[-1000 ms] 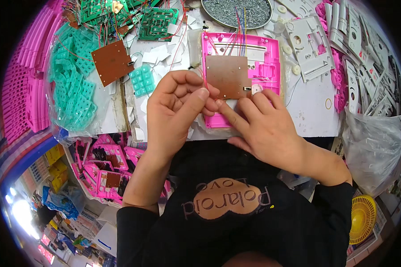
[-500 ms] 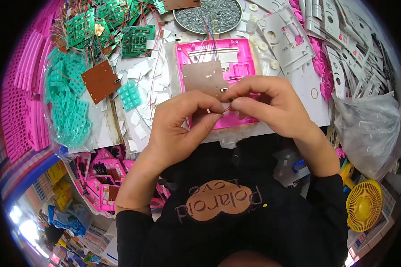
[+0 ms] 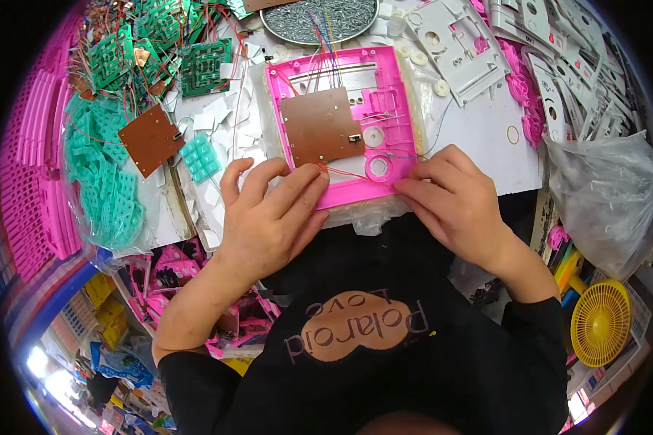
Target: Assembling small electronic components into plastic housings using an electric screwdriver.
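Observation:
A pink plastic housing (image 3: 355, 194) lies before me with a brown circuit board (image 3: 323, 127) resting over its left side. Thin red wires (image 3: 350, 172) run from the board's lower edge across the housing. My left hand (image 3: 268, 217) has its fingertips closed at the wires' left end, beside the board's lower edge; its outer fingers are lifted. At the housing's lower right corner my right hand (image 3: 457, 206) pinches the other end of the red wires, partly hidden by the fingers. Between the hands is the housing's round ring opening (image 3: 379, 168).
Behind the housing stands a round tray (image 3: 319, 25) of small metal screws. Green circuit boards (image 3: 204, 67), teal keypads (image 3: 105, 174) and another brown board (image 3: 151, 141) lie left. White panels (image 3: 457, 51) and a clear plastic bag (image 3: 602, 203) are right, above a yellow fan (image 3: 601, 322).
My hands have moved apart from their close pinch over the housing, left hand to the board's lower edge, right hand to the housing's corner. The red wires now show stretched between them.

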Motion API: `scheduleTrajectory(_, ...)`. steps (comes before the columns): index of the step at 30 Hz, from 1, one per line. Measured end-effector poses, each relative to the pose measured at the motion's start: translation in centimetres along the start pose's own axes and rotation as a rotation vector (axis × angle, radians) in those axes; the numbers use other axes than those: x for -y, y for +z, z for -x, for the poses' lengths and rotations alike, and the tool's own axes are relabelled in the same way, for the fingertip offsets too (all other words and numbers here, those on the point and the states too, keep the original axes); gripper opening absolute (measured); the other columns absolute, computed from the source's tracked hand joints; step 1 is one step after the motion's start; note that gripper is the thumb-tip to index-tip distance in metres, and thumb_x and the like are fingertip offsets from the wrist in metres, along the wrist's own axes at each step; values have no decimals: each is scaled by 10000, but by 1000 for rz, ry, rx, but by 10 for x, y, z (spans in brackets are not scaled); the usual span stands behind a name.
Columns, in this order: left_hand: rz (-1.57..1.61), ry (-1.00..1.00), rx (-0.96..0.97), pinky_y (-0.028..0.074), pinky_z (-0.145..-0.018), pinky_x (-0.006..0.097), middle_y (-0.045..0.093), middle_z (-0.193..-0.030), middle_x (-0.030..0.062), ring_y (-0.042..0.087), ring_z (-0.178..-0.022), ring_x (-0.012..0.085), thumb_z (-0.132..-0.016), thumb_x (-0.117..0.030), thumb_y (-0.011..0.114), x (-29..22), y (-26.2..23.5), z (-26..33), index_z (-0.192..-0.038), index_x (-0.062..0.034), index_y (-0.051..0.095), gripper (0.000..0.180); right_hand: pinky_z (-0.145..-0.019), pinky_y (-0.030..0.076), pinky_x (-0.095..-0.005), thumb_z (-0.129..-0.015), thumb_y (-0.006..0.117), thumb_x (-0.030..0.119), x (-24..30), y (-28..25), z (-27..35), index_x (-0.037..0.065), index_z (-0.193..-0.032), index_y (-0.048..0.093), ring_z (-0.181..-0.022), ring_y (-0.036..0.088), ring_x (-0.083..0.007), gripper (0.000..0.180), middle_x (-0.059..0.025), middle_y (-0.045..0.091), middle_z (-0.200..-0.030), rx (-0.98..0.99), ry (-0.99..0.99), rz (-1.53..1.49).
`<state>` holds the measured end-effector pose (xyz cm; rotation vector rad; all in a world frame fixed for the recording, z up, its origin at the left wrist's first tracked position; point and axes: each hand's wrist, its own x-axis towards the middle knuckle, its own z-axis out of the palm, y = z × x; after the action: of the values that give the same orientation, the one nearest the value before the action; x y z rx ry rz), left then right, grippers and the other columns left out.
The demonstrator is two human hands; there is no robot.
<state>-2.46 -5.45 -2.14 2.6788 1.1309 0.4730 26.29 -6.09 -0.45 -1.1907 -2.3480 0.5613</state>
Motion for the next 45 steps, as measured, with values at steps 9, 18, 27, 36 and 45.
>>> scheduleTrajectory(9, -65, -24, 49, 280, -1088, 530, 643, -1279, -25, 560, -1142, 226, -786, -224, 800, 0, -3, 3, -1249, -165, 717, 474, -743, 475, -364, -706, 869, 86, -40, 16, -1, 104, -975, 786, -864, 562, -249, 282, -34, 652, -936, -88, -183, -219)
scheduleTrajectory(18, 90, 14, 19, 269, -1085, 560, 624, -1273, 6, 551, -1131, 230, -695, -275, 854, -40, 5, -13, -1308, -171, 680, 645, -731, 389, -353, -739, 862, 153, -35, 16, 13, 185, -963, 801, -799, 509, -219, 234, 24, 590, -869, -111, -40, -122)
scheduleTrajectory(27, 147, 93, 68, 281, -1076, 556, 621, -1260, 3, 573, -1109, 214, -691, -307, 846, -44, 26, -23, -1322, -128, 677, 678, -688, 400, -361, -821, 789, 120, -29, 12, 17, 141, -934, 786, -685, 575, -212, 115, -20, 586, -692, -10, 137, -295)
scheduleTrajectory(36, 78, 115, 21, 304, -1057, 565, 624, -1239, 6, 582, -1092, 200, -712, -302, 837, -47, 32, -27, -1312, -116, 677, 648, -615, 445, -373, -850, 733, 74, -17, -3, -5, 34, -893, 727, -603, 588, -257, 59, -92, 620, -683, 216, 397, -402)
scheduleTrajectory(45, 196, 83, 32, 330, -1046, 541, 620, -1221, 4, 570, -1102, 206, -761, -266, 807, -42, 28, -27, -1278, -114, 680, 553, -786, 453, -416, -834, 728, 134, -38, -15, -12, 75, -1207, 628, -833, 605, -298, 391, -63, 660, -873, 31, 96, -13)
